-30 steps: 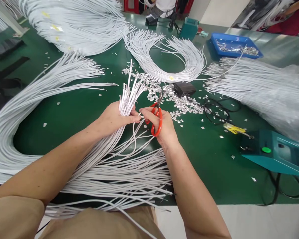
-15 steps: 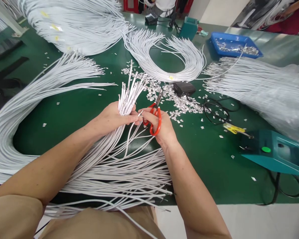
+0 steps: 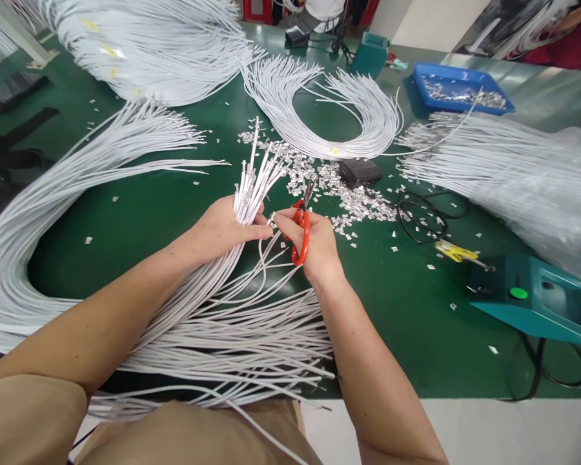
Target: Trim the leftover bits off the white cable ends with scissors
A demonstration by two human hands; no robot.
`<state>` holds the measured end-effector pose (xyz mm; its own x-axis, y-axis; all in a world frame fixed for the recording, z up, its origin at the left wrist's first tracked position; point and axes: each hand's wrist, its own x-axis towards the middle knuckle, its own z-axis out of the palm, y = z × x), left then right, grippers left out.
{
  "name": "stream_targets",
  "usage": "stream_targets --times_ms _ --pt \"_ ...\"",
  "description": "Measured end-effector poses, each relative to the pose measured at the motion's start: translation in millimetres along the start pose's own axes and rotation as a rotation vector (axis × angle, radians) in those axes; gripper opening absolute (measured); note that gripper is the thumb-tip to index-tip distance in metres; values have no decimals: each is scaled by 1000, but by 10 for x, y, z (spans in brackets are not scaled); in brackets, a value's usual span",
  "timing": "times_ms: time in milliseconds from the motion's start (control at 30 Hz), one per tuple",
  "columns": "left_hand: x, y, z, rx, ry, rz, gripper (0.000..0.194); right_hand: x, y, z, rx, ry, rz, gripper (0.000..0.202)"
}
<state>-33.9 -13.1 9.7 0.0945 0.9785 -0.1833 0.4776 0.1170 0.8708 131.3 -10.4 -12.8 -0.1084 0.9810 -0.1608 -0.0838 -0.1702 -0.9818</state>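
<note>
My left hand [image 3: 227,226] is closed around a bundle of white cables [image 3: 252,190], whose cut ends fan upward above the fist. Its thumb points right, toward the other hand. Red-handled scissors [image 3: 301,236] hang on the fingers of my right hand [image 3: 314,242], blades pointing up and away from me. The right thumb and forefinger meet near the tip of a single white cable, close to the left thumb; the exact grip there is too small to make out. More loose white cables [image 3: 242,336] lie below both hands, toward my body.
Small silvery pieces [image 3: 363,200] litter the green table [image 3: 392,349] beyond my hands, near a black block [image 3: 359,172]. Coiled cables [image 3: 339,147] lie behind. On the right are a teal machine [image 3: 527,297], bagged cables [image 3: 503,161] and a blue tray [image 3: 459,87].
The right fingers have shifted slightly at the cable tip, and the scissor handles have turned so their loops overlap more. The left hand keeps its hold on the bundle.
</note>
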Motion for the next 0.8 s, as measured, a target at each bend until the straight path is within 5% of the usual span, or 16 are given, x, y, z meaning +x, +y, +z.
stream_targets --times_ms 200,533,800 --pt "24 -83 -6 -346 -157 -14 32 94 126 -80 -186 148 -23 18" --pt "15 -91 -56 -101 -82 -68 41 -38 -81 -88 -94 383 -410 12" --pt "-26 -54 22 -91 -149 -22 30 32 -83 -134 9 222 -262 18"
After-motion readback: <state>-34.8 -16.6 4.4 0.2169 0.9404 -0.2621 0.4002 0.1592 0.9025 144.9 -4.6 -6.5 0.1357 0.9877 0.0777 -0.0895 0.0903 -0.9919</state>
